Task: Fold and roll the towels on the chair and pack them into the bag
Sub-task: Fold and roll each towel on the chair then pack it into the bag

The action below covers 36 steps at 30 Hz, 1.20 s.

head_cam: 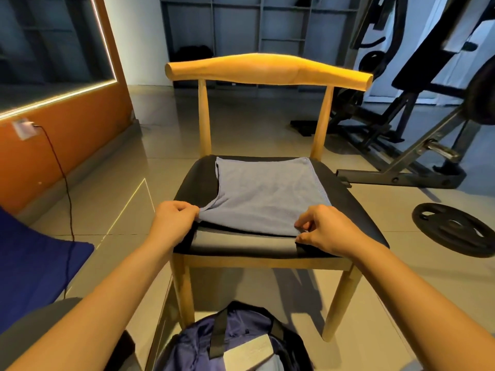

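One grey-blue towel (265, 194) lies flat on the black seat of the chair (198, 178), its far edge along the seat's back edge. From my remote view, the left hand (174, 220) pinches the towel's near left corner with curled fingers, drawing it toward the seat's left edge. The right hand (324, 228) pinches the near right corner, close to the seat's front edge. I see the bag (235, 341) on the floor just before the chair's front legs.

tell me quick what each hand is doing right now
Left hand: closed, pinching the near left corner of the towel.
Right hand: closed, pinching the towel's near right corner.
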### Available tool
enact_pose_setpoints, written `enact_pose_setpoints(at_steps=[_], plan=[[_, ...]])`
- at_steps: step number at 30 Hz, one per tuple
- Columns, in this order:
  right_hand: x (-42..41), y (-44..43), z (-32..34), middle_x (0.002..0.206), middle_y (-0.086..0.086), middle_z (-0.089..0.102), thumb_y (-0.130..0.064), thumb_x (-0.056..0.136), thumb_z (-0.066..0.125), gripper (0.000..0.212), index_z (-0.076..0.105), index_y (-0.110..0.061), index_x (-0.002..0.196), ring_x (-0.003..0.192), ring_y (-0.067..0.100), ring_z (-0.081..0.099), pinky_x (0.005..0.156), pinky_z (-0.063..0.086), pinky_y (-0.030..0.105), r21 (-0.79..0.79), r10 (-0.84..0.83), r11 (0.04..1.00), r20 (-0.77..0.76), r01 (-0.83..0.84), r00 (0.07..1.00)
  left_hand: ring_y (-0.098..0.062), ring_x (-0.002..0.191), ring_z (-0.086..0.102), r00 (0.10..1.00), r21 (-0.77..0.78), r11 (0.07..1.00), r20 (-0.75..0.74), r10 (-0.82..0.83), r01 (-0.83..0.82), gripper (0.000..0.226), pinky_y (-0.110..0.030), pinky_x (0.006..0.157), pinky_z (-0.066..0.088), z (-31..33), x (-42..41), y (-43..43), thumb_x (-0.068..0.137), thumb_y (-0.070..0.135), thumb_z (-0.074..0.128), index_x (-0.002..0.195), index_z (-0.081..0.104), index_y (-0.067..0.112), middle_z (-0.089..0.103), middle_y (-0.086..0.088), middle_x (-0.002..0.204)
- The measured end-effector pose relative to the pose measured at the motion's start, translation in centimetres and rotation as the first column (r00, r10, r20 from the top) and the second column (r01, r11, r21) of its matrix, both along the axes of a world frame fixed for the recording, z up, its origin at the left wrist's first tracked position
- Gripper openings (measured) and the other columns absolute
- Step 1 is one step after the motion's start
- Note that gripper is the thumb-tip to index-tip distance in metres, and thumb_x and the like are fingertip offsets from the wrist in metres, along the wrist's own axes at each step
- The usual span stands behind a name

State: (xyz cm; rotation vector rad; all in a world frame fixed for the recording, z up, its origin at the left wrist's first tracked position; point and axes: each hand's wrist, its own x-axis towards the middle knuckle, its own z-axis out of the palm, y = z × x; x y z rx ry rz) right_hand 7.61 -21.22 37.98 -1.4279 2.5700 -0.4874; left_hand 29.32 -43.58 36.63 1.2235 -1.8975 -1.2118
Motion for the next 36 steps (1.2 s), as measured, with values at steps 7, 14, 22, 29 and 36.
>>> enact_pose_setpoints(at_steps=[7,14,22,29,36], plan=[[0.0,0.5,0.7,0.098,-0.008,0.070,-0.027,0.091,0.075,0.021,0.076,-0.022,0.111,0.086,0.011,0.064,0.081,0.059,0.032,-0.015,0.013,1.000,0.037,-0.012,0.999,-0.022,0.063,0.053,0.975,-0.361,0.929,0.222,-0.001,0.083,0.038,-0.028,0.054,0.038,-1.7,0.3,0.1,0.096,0.013,0.050,0.063,0.066,0.004,0.057,-0.012,0.064],[0.0,1.0,0.9,0.097,-0.007,0.071,-0.027,0.091,0.075,0.014,0.077,-0.023,0.104,0.086,0.010,0.066,0.081,0.059,0.031,-0.035,0.002,0.999,0.077,0.001,0.997,-0.018,0.082,0.056,0.997,-0.178,0.982,0.048,-0.055,0.063,0.028,-0.029,0.066,0.048,-0.9,0.8,0.6,0.093,0.005,0.054,0.074,0.074,0.007,0.062,-0.005,0.090],[-2.5,4.2,2.2,0.071,0.014,0.072,-0.032,0.097,0.064,0.029,0.067,-0.005,0.086,0.061,0.027,0.072,0.058,0.063,0.038,0.034,-0.516,0.855,0.156,0.517,0.842,-0.007,0.090,0.050,0.944,-0.674,0.661,0.261,-0.204,0.329,0.010,-0.025,0.077,0.043,-2.1,2.0,1.1,0.085,0.029,0.073,0.090,0.064,0.029,0.055,0.015,0.093],[-0.8,3.7,1.7,0.081,0.021,0.070,-0.014,0.097,0.066,0.013,0.062,-0.003,0.093,0.065,0.029,0.072,0.057,0.063,0.039,-0.043,-0.448,0.788,0.644,0.614,0.620,-0.009,0.100,0.046,0.907,-0.671,0.621,0.379,-0.182,0.405,0.018,-0.025,0.083,0.044,-3.6,2.1,0.5,0.088,0.023,0.071,0.104,0.066,0.028,0.050,0.010,0.112],[-2.4,6.3,4.5,0.086,0.019,0.066,0.000,0.095,0.060,0.012,0.068,0.001,0.104,0.067,0.022,0.065,0.055,0.060,0.029,-0.332,-0.172,0.686,0.791,0.648,0.587,-0.006,0.103,0.055,0.954,-0.787,0.573,0.062,-0.294,0.228,0.015,-0.030,0.093,0.047,-2.0,1.7,0.6,0.095,0.015,0.058,0.103,0.070,0.019,0.062,0.013,0.107]])
